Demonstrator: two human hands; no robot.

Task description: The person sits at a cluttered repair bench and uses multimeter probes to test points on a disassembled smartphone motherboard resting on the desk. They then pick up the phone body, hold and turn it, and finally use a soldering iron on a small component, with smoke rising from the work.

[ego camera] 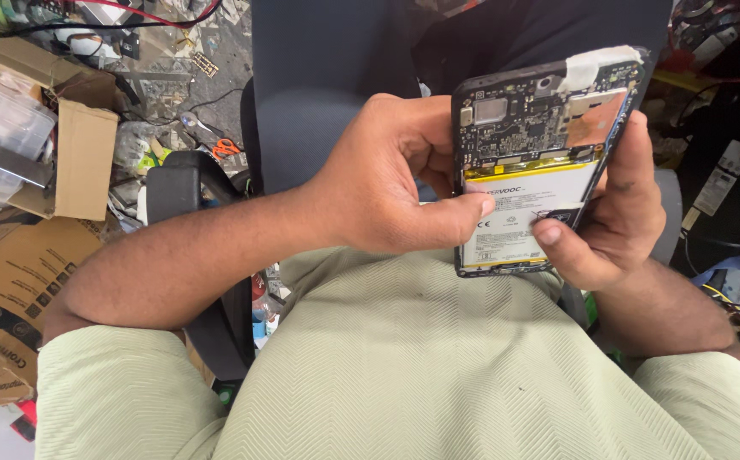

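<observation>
The phone (540, 162), back cover off, sits at 2 o'clock in the view, held upright over the lap with its circuit board (532, 119) above and white battery (527, 217) below. The right hand (617, 213) cradles it from the 3 o'clock side, fingers closed around the frame, thumb resting on the lower battery face. The left hand (395, 179) comes in from 9 o'clock, thumb tip pressed on the battery's left edge, other fingers curled behind the frame. Step in hand, as judged: working at the battery edge of the opened unit. Any further move calls for a steady right-hand grip and light, controlled thumb pressure. A cardboard box (80, 162) lies at 10 o'clock amid clutter.
</observation>
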